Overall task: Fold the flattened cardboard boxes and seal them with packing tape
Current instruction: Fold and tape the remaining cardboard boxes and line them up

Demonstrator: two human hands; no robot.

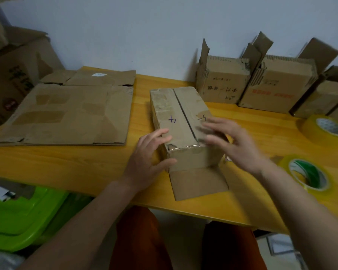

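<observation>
I see the folded cardboard box (180, 121) at the middle of the wooden table (66, 162), one flap lying flat toward the near edge. My left hand (147, 162) presses its left side, fingers straight. My right hand (230, 141) (blurred) hovers spread over its right top. Two tape rolls (308, 174) sit right, flattened cardboard (66, 114) left.

A: State the position of the box (180, 121).

B: It stands on the table (66, 162), top flaps closed, one near flap lying flat. The left hand (146, 162) touches its left corner; the blurred right hand (234, 145) hovers over the right edge.

A: And the tape?

B: Two tape rolls (308, 175) lie to the right.
</observation>
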